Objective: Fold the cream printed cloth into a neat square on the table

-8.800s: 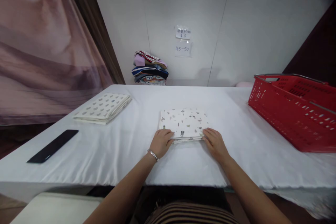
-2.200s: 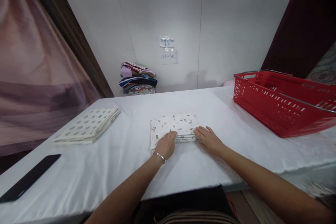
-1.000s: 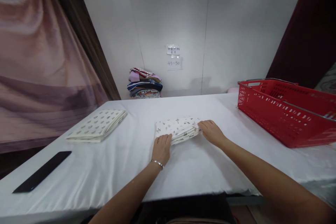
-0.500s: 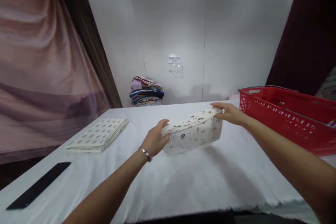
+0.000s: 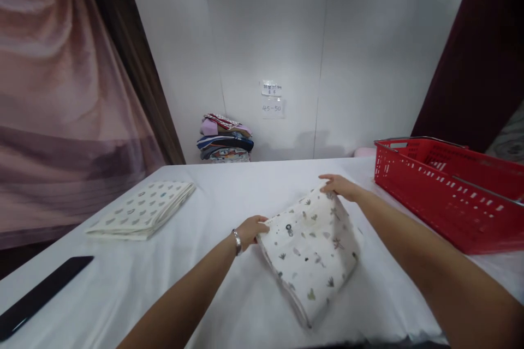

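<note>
A folded white cloth (image 5: 309,251) with small grey and green prints is held up at a tilt over the table, its lower corner towards me. My left hand (image 5: 249,233), with a silver bracelet at the wrist, pinches its left upper corner. At the far upper corner, my right hand (image 5: 338,186) grips the cloth between thumb and fingers. Another folded cloth (image 5: 143,208), white with rows of grey motifs, lies flat on the left of the table.
A red plastic basket (image 5: 434,196) stands at the right of the white-covered table (image 5: 229,196). A dark flat strip (image 5: 43,294) lies at the front left. Behind the table, a stack of folded fabrics (image 5: 226,139) rests by the wall, near paper signs (image 5: 272,99).
The cloth has come lower and nearer to me, and its printed broad face now shows instead of its layered edge. Both hands have kept their grip and moved slightly, the left one downward.
</note>
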A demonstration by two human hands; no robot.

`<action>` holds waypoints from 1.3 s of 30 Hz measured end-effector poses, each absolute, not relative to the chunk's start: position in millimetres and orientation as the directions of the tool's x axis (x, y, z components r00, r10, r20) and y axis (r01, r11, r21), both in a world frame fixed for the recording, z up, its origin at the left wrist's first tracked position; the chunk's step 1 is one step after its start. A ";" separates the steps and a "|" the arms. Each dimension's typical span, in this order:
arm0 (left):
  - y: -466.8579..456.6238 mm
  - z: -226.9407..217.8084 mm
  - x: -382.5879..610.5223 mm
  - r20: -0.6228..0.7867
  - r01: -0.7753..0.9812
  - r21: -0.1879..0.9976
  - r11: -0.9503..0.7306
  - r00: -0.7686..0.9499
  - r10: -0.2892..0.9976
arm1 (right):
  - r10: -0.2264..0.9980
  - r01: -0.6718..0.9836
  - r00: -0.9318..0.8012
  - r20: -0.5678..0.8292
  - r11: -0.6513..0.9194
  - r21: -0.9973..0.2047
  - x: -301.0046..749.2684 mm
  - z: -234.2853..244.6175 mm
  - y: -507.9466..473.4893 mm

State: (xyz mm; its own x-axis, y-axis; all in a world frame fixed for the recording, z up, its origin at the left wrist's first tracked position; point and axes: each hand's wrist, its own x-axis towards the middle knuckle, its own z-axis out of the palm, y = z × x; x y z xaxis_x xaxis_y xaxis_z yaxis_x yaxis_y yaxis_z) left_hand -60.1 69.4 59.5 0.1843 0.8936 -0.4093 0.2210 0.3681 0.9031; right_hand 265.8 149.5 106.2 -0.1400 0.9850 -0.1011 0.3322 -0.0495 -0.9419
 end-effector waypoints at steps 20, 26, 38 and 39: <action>88.6 -2.2 -83.0 0.038 0.632 0.773 -0.046 0.027 0.999 | 0.999 0.606 0.029 -0.036 -0.046 -0.794 220.4 -11.8 212.0; 87.4 -5.1 -83.0 0.091 0.666 0.741 -0.086 0.026 0.995 | 0.984 0.828 -0.061 0.169 0.144 -0.542 220.5 -23.2 208.6; 87.5 -10.9 -82.2 0.094 0.678 0.726 -0.114 0.066 0.993 | 0.858 0.863 -0.397 0.325 0.470 -0.186 164.4 3.3 148.2; 88.1 -10.9 -82.4 0.093 0.676 0.728 -0.116 0.070 0.993 | 0.861 0.859 -0.423 0.282 0.480 -0.178 159.0 -1.3 143.6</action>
State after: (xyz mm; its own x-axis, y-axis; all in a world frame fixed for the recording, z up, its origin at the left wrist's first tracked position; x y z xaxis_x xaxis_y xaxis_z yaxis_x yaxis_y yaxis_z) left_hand -82.4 88.1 -10.9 0.0700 0.9932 0.0930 0.6760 -0.1158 0.7278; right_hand 159.0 143.6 -1.3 -0.4232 0.8611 0.2816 0.8590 0.4802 -0.1776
